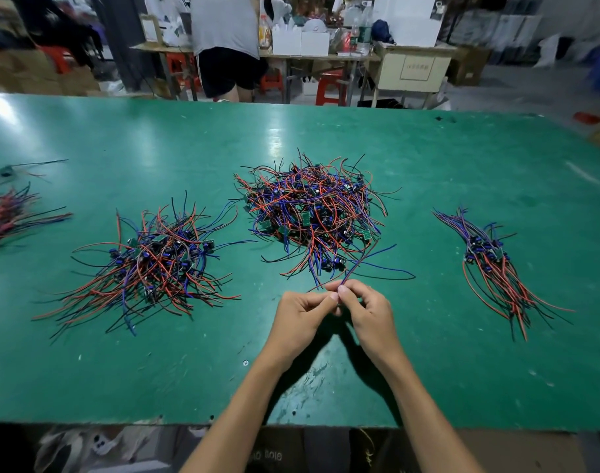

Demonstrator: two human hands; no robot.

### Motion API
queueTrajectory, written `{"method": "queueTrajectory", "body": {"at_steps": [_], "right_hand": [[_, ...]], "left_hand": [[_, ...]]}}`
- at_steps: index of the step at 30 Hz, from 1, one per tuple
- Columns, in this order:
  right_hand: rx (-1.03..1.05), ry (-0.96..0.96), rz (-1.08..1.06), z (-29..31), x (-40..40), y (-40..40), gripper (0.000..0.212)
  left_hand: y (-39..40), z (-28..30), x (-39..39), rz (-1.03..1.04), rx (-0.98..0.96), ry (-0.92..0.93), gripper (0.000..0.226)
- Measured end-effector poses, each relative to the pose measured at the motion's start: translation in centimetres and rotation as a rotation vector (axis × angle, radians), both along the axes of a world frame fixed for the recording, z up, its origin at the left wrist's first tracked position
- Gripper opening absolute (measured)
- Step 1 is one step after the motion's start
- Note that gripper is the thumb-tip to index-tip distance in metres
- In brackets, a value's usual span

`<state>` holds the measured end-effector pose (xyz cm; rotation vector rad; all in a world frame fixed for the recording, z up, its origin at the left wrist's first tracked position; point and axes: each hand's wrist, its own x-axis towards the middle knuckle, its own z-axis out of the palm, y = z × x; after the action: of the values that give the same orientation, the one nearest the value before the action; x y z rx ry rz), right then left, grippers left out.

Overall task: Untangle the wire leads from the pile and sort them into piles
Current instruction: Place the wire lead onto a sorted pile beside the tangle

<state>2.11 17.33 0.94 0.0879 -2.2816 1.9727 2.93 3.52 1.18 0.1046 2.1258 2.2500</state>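
Both hands, left hand [300, 310] and right hand [367, 307], pinched 1 wire lead [360, 262] trailing from the central tangled pile [312, 213]; freeing it required pulling nearward.

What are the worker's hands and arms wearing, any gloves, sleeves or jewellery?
Nothing that shows. The left hand and right hand are bare, with no gloves, rings or watch visible. Both forearms are uncovered down to the bottom edge of the picture, so no sleeve is in view. Fingernails look short and unpainted.
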Motion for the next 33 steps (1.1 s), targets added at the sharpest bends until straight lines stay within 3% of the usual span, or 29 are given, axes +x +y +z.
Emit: {"method": "queueTrajectory", "body": {"at_steps": [4,16,22,30,33], "right_hand": [[-0.165,-0.050,-0.079,-0.1,-0.5,0.2,0.028],[-0.453,-0.046,-0.366,1.1,-1.4,1.4,0.032],[-0.881,-0.133,-0.490,1.6,-1.6,2.7,0.026],[-0.673,-0.035,-0.283,0.5,-1.1,2.9,0.034],[-0.354,-0.010,-0.335,-0.2,-0.9,2.3,0.029]], "left_hand": [[0.0,0.0,0.0,-0.036,-0.002,-0.044,0.019],[-0.4,0.7,0.6,-0.153,-0.172,0.003,0.028],[-0.6,-0.1,0.8,-0.230,-0.281,0.012,0.024],[-0.5,0.7,0.9,-0.112,-0.142,-0.052,0.018],[-0.5,1.5,0.6,-0.017,-0.073,-0.101,0.018]]}}
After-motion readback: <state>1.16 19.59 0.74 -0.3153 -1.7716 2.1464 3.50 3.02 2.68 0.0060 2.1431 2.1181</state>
